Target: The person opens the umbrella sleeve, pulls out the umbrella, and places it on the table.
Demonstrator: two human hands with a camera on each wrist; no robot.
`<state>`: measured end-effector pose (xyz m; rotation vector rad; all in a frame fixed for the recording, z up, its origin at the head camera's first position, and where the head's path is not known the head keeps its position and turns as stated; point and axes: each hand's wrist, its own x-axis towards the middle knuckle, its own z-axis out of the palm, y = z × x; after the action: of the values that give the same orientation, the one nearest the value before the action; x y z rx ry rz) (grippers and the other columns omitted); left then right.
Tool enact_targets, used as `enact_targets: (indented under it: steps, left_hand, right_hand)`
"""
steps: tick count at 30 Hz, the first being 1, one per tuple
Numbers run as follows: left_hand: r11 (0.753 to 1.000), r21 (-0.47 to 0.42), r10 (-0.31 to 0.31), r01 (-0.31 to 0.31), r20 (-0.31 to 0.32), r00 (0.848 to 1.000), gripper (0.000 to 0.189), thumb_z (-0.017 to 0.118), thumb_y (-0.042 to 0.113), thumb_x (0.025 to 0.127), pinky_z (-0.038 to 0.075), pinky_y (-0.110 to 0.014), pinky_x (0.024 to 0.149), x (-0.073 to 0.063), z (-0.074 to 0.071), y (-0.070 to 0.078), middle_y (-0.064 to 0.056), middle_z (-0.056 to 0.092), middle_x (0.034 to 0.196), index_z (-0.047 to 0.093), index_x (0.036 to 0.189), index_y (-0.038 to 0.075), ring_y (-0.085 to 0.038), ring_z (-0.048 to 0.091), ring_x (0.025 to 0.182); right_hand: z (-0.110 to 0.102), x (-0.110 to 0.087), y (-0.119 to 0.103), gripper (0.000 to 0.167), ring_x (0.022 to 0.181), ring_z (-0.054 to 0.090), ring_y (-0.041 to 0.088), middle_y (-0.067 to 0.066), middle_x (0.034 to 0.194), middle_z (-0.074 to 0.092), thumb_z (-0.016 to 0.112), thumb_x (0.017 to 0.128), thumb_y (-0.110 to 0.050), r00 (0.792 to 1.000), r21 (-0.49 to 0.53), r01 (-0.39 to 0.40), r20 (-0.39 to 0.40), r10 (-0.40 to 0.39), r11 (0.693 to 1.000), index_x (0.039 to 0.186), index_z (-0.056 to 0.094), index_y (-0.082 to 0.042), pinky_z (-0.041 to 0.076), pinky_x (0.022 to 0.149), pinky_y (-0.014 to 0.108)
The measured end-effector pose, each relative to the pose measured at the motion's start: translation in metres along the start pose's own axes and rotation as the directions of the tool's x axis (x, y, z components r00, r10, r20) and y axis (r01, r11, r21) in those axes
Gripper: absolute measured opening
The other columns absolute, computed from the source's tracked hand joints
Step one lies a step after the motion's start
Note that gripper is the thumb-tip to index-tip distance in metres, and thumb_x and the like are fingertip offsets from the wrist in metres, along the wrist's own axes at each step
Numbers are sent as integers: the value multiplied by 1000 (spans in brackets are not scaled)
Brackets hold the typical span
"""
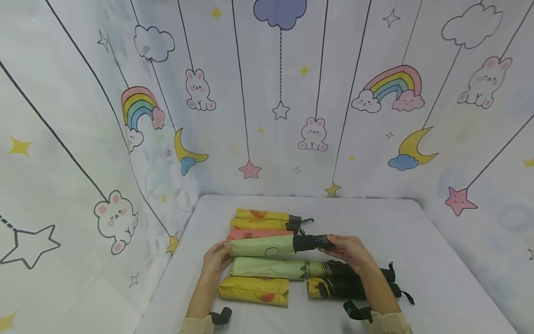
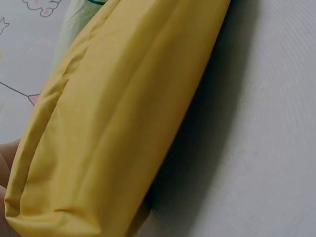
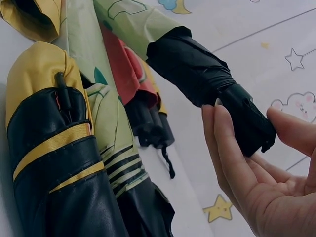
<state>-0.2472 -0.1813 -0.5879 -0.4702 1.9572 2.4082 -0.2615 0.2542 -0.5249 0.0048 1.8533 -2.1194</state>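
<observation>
Two-handed, holding the green umbrella beyond the yellow sleeve and lengthwise roughly parallel to it, pinching the cloth end with left hand, the black handle with right hand.

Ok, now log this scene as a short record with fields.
Held: green umbrella, handle end raised
Left hand: holds its covered end
Right hand: holds its black handle between thumb and fingers
Nearer the person: light green cover, yellow cover, black-and-green umbrella, black-and-yellow umbrella
Beyond: pink umbrella, two yellow umbrellas
Surface: white table
Backdrop: white sheet with rabbits, stars, rainbows
</observation>
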Motion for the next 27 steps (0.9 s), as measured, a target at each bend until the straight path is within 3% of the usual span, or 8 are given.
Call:
enact_targets:
  steps: [7,27]
  left_hand:
    - [1000,-4,-7,7,-13,1000,47,66,17,104,52,-49,109,1,1,-1,-25,56,141,54,145,-5,-32,64,121]
    - [999,-26,-26,25,-18,1000,49,68,15,103,55,-45,105,6,-2,-2,-23,60,136,53,144,-6,-25,67,114]
  right_hand:
    - [-3,-3,-2,58,107,74,32,19,122,71,65,105,-18,1000,-17,0,-31,0,1000,144,45,20,50,105,51]
    - [-16,-13,-3,54,105,75,30,17,118,73,64,106,-18,999,-32,21,-41,-23,999,141,48,20,59,97,41]
